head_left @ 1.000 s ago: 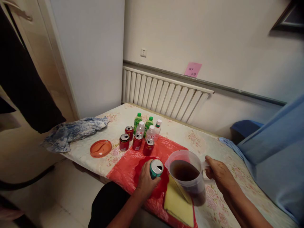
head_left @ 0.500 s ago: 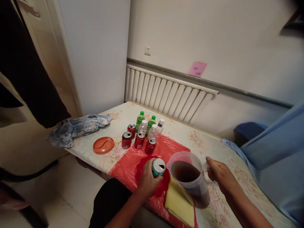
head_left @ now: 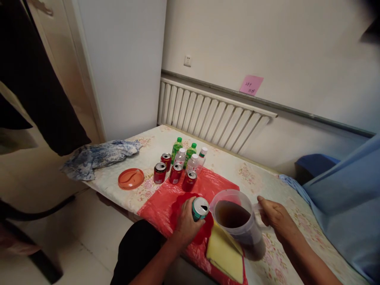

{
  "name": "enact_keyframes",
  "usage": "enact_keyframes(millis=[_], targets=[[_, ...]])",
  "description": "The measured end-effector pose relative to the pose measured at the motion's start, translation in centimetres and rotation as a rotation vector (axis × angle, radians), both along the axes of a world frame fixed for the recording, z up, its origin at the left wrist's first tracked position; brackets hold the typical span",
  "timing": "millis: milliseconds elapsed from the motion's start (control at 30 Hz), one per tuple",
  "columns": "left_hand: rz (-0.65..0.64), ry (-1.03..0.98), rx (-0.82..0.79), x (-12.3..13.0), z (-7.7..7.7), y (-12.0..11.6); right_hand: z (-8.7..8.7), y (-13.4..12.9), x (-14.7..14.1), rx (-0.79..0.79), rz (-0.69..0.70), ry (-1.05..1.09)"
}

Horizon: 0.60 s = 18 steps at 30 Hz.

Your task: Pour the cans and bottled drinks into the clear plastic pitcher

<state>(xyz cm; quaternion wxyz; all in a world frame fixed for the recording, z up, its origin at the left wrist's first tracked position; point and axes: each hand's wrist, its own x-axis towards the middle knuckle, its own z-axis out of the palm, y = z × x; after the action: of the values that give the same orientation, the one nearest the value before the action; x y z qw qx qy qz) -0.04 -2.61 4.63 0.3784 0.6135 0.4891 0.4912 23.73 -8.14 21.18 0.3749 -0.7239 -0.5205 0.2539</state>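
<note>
My left hand (head_left: 187,222) is wrapped round a teal can (head_left: 200,209) with an opened silver top, held over a red scalloped dish (head_left: 208,229). Gripped by its handle in my right hand (head_left: 274,215) is a clear plastic pitcher (head_left: 252,241) of dark brown liquid, tilted towards the can. Its spout is at the can's right edge. Under the dish lies a red plastic sheet (head_left: 151,206), with a folded yellow cloth (head_left: 225,257) below the pitcher. Behind them stand several red cans (head_left: 159,174), green-capped bottles (head_left: 177,149) and clear white-capped bottles (head_left: 192,164).
An orange-red lid (head_left: 131,179) lies on the flowered tablecloth (head_left: 252,176) at the left. Beside it a blue and white cloth (head_left: 101,156) hangs over the table's edge. A radiator (head_left: 208,113) runs along the wall; a blue curtain (head_left: 344,202) hangs at the right.
The view has shifted slightly. Both hands keep their grips, and the can and the pitcher's spout remain close together with little visible movement.
</note>
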Motion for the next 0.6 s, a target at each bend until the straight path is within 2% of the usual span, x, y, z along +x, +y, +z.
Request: enact_keyframes(millis=[600], targets=[[-0.018, 0.001, 0.012, 0.43, -0.34, -0.06, -0.37, 0.15, 0.28, -0.023, -0.003, 0.050]])
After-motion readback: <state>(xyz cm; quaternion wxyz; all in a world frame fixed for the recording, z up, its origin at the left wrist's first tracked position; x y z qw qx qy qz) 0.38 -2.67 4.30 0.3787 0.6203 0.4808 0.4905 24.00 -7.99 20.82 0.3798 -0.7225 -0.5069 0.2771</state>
